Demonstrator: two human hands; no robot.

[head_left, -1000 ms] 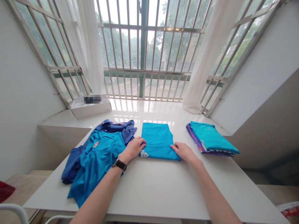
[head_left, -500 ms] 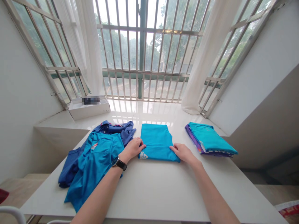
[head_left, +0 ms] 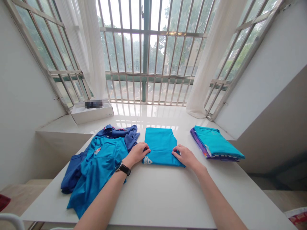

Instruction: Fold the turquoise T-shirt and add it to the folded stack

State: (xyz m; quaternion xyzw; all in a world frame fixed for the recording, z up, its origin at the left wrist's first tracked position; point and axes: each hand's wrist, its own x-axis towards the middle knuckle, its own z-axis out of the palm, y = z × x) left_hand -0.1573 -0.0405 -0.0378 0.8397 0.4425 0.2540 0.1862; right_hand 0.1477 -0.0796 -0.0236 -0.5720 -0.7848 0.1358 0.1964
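Note:
A bright blue T-shirt (head_left: 160, 139), folded into a rectangle with a white logo at its lower left corner, lies on the white table in the middle of the view. My left hand (head_left: 138, 151), a black-strapped watch on its wrist, pinches the shirt's left edge, thumb on top. At the right edge my right hand (head_left: 184, 155) grips the cloth between thumb and curled fingers; some fingertips are hidden. Beside my left forearm an unfolded blue shirt (head_left: 103, 159) lies rumpled over a navy polo shirt (head_left: 116, 131).
A stack of folded shirts (head_left: 216, 142), turquoise on top and purple beneath, sits at the table's right. On the window sill stands an open white box (head_left: 93, 115) with a blurred dark item. White curtains (head_left: 199, 105) hang before the barred window.
My right hand has shifted slightly left, farther onto the folded T-shirt. My left hand and the shirt have hardly moved.

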